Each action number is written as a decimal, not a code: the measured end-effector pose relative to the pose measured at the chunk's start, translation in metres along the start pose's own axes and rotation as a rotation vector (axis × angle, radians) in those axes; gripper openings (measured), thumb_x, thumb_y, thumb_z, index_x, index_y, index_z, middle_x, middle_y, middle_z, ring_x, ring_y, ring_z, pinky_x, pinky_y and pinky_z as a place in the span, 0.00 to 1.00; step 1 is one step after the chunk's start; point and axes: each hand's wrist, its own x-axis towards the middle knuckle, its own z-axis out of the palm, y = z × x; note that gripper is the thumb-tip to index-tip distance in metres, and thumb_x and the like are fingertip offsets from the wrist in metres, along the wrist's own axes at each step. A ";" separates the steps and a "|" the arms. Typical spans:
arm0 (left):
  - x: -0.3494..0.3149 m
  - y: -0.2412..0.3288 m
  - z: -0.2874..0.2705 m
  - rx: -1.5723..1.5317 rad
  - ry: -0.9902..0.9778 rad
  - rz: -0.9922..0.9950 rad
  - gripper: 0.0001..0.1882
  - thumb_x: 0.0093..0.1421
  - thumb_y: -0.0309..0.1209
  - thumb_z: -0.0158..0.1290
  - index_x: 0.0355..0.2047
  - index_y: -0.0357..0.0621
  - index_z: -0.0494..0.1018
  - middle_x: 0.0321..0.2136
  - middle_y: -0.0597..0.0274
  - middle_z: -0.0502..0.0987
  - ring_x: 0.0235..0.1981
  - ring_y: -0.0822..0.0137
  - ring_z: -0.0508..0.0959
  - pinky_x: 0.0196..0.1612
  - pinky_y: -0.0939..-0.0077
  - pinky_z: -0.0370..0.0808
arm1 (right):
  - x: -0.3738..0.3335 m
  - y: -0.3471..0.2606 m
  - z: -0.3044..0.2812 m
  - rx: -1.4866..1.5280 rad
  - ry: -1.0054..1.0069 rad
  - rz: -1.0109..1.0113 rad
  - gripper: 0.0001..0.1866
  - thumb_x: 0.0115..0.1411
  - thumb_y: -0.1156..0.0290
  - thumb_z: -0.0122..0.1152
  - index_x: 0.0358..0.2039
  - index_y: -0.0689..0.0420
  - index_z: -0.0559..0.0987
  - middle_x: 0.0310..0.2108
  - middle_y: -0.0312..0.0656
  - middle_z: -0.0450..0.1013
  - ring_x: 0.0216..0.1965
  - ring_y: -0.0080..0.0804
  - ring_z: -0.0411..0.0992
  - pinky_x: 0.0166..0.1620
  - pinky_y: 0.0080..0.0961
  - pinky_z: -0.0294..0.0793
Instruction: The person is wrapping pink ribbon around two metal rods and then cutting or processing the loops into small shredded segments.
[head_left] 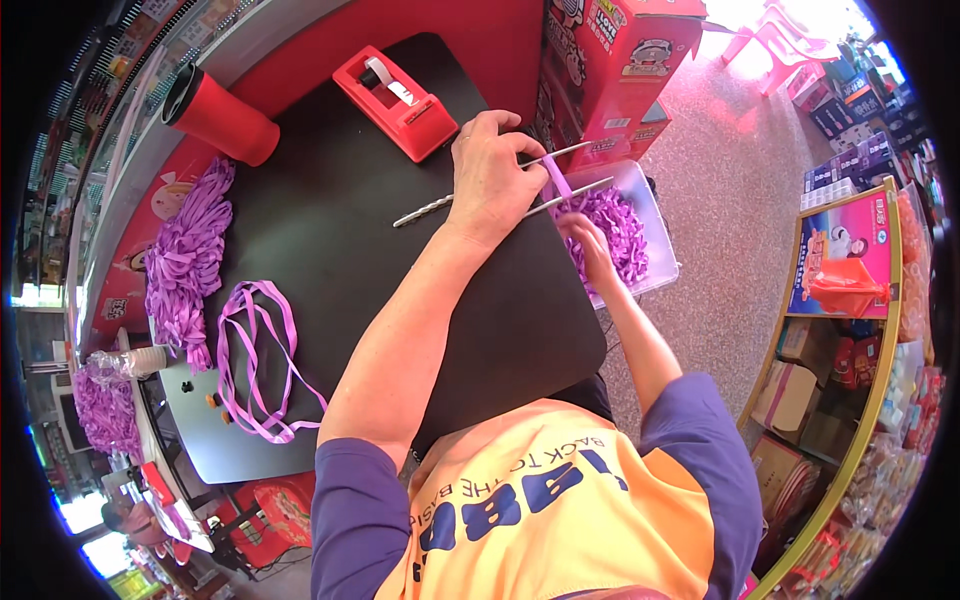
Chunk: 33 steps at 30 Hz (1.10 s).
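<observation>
We note the left hand (490, 178) gripping two splayed, slim metal sticks (425, 208) in its fingers, presumably to hold the purple ribbon (557, 178) taut across them, past the black surface's (310, 240) edge, near the ribbon-filled bin (657, 275). Right hand (592, 250): fingers blurred, grip we cannot tell.

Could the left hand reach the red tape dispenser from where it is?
Probably yes: the tape dispenser sits close by the left hand, with nothing seen between them, though that hand seems busy holding thin metal sticks.
</observation>
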 end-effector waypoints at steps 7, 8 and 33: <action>0.001 -0.008 0.000 0.008 -0.023 0.014 0.09 0.42 0.27 0.57 0.26 0.44 0.80 0.47 0.54 0.71 0.52 0.54 0.67 0.56 0.63 0.61 | -0.089 -0.105 0.013 -0.009 0.301 -0.108 0.13 0.55 0.74 0.41 0.32 0.64 0.75 0.35 0.41 0.72 0.37 0.29 0.68 0.46 0.24 0.66; 0.002 -0.009 0.000 0.012 -0.027 0.020 0.09 0.42 0.27 0.57 0.26 0.44 0.80 0.47 0.54 0.71 0.52 0.54 0.67 0.56 0.63 0.61 | -0.091 -0.120 0.015 -0.170 0.273 -0.191 0.13 0.54 0.73 0.41 0.30 0.62 0.76 0.31 0.40 0.73 0.37 0.29 0.66 0.46 0.26 0.64; 0.001 -0.011 0.002 0.027 0.040 0.040 0.09 0.39 0.28 0.60 0.24 0.41 0.80 0.43 0.51 0.73 0.49 0.53 0.70 0.54 0.63 0.65 | 0.130 -0.225 0.032 0.196 -0.276 -0.217 0.25 0.64 0.57 0.40 0.52 0.64 0.68 0.47 0.53 0.72 0.49 0.35 0.70 0.56 0.30 0.61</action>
